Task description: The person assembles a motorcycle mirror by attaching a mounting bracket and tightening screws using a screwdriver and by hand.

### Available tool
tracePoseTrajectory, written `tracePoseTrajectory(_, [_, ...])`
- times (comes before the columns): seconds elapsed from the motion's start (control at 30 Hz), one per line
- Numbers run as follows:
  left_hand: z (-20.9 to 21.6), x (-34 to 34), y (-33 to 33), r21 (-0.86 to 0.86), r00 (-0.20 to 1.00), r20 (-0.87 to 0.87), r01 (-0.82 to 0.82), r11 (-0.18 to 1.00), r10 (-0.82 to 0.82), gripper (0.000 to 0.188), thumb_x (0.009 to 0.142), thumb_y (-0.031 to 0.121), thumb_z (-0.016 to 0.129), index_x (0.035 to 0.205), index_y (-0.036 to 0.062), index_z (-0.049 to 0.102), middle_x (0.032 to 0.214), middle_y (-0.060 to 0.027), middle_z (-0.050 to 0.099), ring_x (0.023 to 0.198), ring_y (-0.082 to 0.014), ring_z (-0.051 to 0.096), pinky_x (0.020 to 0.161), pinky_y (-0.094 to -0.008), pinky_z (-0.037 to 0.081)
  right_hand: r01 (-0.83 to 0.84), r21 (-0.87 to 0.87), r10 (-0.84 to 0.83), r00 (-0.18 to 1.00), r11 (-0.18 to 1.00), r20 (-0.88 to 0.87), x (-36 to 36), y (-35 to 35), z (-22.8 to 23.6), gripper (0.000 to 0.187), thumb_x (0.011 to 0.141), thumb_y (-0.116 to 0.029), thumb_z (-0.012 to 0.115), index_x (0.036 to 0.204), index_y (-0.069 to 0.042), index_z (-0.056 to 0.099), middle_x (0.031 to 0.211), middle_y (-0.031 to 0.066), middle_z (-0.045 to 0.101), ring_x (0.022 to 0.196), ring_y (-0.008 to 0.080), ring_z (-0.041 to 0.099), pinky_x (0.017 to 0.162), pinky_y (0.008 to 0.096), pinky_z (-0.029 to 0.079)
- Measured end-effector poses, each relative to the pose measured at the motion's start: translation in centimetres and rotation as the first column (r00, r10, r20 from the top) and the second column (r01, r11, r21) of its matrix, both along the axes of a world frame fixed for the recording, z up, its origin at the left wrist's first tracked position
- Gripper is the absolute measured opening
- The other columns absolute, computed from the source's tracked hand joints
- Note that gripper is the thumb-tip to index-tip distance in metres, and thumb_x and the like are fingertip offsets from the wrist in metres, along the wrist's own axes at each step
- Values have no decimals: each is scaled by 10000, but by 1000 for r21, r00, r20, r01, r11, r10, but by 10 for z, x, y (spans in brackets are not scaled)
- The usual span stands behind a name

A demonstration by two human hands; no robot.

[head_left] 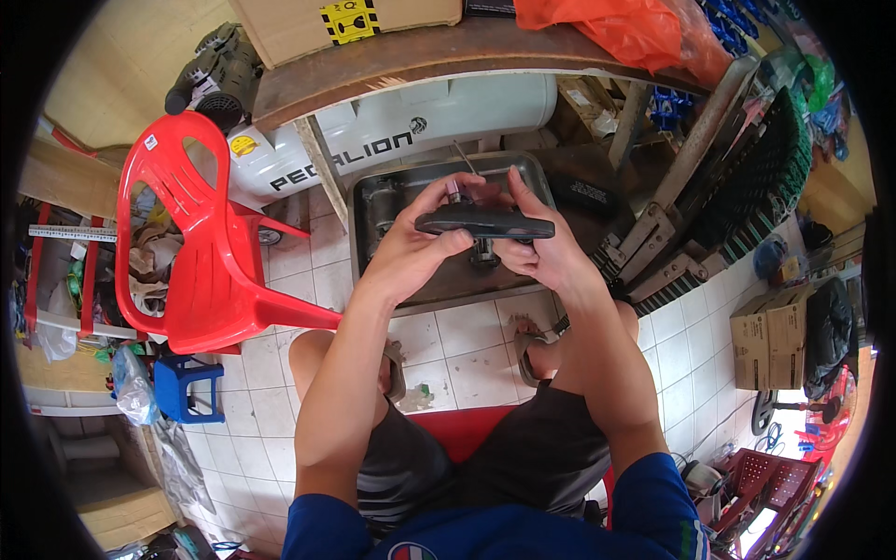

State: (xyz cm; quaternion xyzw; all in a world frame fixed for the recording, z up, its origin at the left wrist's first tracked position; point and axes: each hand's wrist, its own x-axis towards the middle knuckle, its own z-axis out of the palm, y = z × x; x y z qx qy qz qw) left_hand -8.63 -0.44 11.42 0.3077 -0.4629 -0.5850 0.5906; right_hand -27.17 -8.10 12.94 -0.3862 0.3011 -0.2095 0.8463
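Above a dark metal tray (pixel 439 301), my two hands hold a long, flat black part (pixel 485 222) edge-on to me. My left hand (pixel 422 245) grips its left end, thumb along the near side and fingers behind. On the right end, my right hand (pixel 551 245) has curled fingers below and its thumb raised behind. A thin metal rod (pixel 469 157) sticks up beyond the fingers; whether a hand holds it is hidden. A small dark fitting (pixel 483 252) shows beneath the black part. Inside the tray, at its left side, lies a dark metal piece (pixel 381 207).
A red plastic chair (pixel 191 280) stands at left, near a blue stool (pixel 189 387). Behind the tray, a white air tank (pixel 448 117) lies under a wooden bench (pixel 411 61). Metal bars and a green-black crate (pixel 756 177) lean at right. Cardboard boxes (pixel 770 341) sit farther right.
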Motion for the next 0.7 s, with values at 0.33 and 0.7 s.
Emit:
tracePoseTrajectory(0.33, [5, 0, 0, 21, 995, 52, -81, 996, 80, 632, 820, 269, 810, 1335, 29, 533, 1237, -60, 614, 1169, -157, 566, 1022, -333, 433, -65, -3, 65, 997, 998, 34, -5, -5, -6, 598, 1003, -649, 326, 984, -105, 574, 472, -34, 350, 359, 69, 275, 352, 236, 210])
tracePoseTrajectory(0.7, [-2, 7, -10, 513, 913, -106, -289, 808, 394, 456, 903, 495, 673, 1043, 66, 609, 758, -33, 616, 708, -151, 619, 637, -287, 463, 12, -291, -69, 981, 957, -184, 9, 12, 5, 710, 992, -661, 344, 1092, 8, 561, 563, 56, 491, 430, 145, 454, 435, 310, 461])
